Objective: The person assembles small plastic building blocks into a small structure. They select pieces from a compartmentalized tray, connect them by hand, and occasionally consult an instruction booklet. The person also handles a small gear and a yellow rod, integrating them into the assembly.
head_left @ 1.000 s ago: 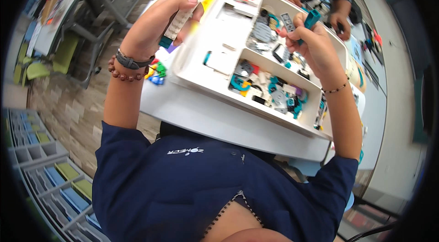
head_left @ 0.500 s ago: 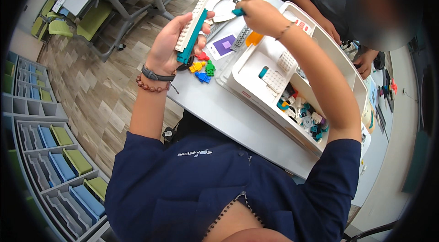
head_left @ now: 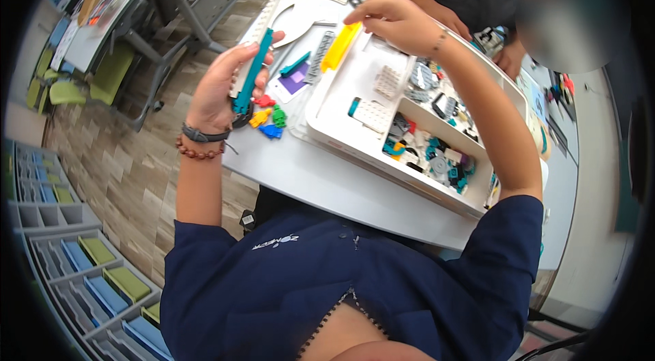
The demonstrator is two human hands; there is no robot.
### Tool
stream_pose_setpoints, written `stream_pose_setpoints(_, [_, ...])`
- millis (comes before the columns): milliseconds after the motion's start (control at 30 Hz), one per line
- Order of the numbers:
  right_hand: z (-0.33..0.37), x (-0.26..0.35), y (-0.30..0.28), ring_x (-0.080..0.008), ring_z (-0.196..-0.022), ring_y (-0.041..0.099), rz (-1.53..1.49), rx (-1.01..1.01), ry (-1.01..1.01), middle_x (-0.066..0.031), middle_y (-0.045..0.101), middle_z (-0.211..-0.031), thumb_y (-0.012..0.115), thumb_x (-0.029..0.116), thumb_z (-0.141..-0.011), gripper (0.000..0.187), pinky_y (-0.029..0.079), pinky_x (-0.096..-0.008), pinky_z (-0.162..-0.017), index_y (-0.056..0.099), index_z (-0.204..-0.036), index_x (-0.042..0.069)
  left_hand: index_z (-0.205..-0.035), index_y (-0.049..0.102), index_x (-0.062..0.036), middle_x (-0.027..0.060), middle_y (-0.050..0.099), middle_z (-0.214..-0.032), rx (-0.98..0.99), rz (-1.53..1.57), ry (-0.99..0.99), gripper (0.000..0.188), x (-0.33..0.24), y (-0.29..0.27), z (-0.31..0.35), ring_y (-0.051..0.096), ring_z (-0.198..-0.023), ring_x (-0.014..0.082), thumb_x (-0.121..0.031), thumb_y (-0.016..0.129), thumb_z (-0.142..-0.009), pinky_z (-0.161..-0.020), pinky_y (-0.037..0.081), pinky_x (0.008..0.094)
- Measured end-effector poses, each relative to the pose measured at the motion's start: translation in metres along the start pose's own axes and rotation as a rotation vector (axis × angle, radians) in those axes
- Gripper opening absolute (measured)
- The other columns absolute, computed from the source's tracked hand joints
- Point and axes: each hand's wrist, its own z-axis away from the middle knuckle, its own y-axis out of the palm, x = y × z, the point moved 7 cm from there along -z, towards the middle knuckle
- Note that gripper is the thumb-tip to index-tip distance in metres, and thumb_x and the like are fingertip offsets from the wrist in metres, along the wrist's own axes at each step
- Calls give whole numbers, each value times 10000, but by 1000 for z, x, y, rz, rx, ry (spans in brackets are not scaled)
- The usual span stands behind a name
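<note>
My left hand (head_left: 217, 81) is closed round a long teal beam (head_left: 257, 64) and a white studded beam (head_left: 240, 80) lying alongside it. My right hand (head_left: 399, 25) hovers over the far-left end of the white sorting tray (head_left: 327, 130). Its fingers are bent but apart; the index fingertip is at the upper end of a yellow beam (head_left: 340, 47) by the tray wall, and whether it touches cannot be made out. A short teal piece (head_left: 295, 63) lies on a purple-and-white card (head_left: 295, 81). Next to my left wrist are red, yellow, green and blue pieces (head_left: 271, 130).
Tray compartments hold mixed bricks (head_left: 437, 156) and a white studded plate (head_left: 372, 115). A grey rack-like strip (head_left: 322, 54) and white curved parts (head_left: 293, 20) lie on the table (head_left: 307, 177). Across the tray, another person's hand (head_left: 508, 57) handles parts.
My right hand has let go of the short teal piece, which now lies on the card, and has moved over the tray beside the yellow beam. The view has shifted slightly.
</note>
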Motion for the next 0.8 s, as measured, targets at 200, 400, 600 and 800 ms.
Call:
stream_pose_setpoints(200, [146,-25,-71,-86,-743,569,-515,-252,339,-119,641,-982,557,111,-841,240,469,-221,-670,500,-1071,69,-1136,462,8,29,574,-854,-17,-560,5,346,-15,17,-49,520,-634,33,-249,474,-905,-545,442,158])
stream_pose_setpoints(400, [307,-30,-109,-90,-717,580,-472,-704,613,-121,645,-980,590,116,-821,323,465,-216,-673,449,-1096,21,-1044,487,3,55,597,-832,-80,-1041,-112,310,20,-1,-107,548,-723,83,-263,521,-887,-617,452,218])
stream_pose_setpoints(600, [453,-47,-136,-85,-702,590,-355,-1041,755,-119,652,-957,587,118,-837,256,485,-208,-670,543,-1055,-9,-800,518,22,171,530,-676,-139,-1693,183,261,11,-40,-123,517,-610,268,-231,584,-795,-580,421,360])
stream_pose_setpoints(800, [569,-65,-145,-120,-740,622,-289,-1316,913,-75,650,-900,618,150,-822,263,505,-215,-676,608,-1023,-19,-859,571,53,188,563,-734,0,-1885,142,288,37,-49,-120,554,-688,314,-223,596,-781,-633,436,371])
